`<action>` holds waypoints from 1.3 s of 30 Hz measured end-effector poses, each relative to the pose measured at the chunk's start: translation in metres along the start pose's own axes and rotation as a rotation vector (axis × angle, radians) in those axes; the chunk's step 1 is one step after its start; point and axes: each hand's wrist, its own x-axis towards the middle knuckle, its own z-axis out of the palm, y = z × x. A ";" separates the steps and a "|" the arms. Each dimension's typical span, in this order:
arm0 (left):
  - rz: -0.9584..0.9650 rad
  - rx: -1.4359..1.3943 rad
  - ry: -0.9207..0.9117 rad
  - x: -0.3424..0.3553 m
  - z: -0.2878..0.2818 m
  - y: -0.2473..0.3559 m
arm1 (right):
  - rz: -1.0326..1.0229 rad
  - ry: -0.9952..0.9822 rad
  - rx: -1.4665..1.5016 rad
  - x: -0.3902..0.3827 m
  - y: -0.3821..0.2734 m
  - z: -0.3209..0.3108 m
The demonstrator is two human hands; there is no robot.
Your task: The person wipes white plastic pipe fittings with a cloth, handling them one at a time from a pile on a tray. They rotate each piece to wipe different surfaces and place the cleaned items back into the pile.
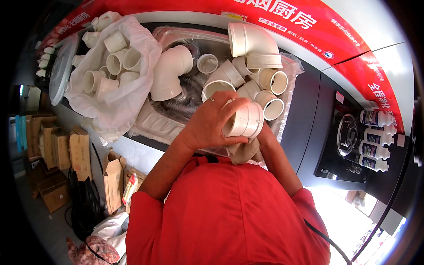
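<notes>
The left hand (211,120) curls round a short, white, cylindrical plastic pipe fitting (248,120) above the plastic-wrapped tray's (154,126) near edge; likely light, stiff, slightly slippery, best gripped round its wall. Below hangs a brown cloth (244,152); the right hand's (266,136) grip is hidden.

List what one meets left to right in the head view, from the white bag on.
Bag → left large elbow → small round fitting → fitting held by left hand → bottles.
</notes>
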 end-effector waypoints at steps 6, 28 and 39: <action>-0.502 -0.910 0.247 -0.018 0.042 -0.024 | -0.387 0.216 -0.158 0.008 -0.017 -0.003; -0.785 -1.336 0.518 -0.024 0.049 -0.033 | -0.824 -0.230 -0.619 -0.040 -0.084 0.019; -0.511 -1.030 0.167 -0.018 0.029 -0.005 | -0.600 0.088 -0.315 -0.006 -0.045 -0.001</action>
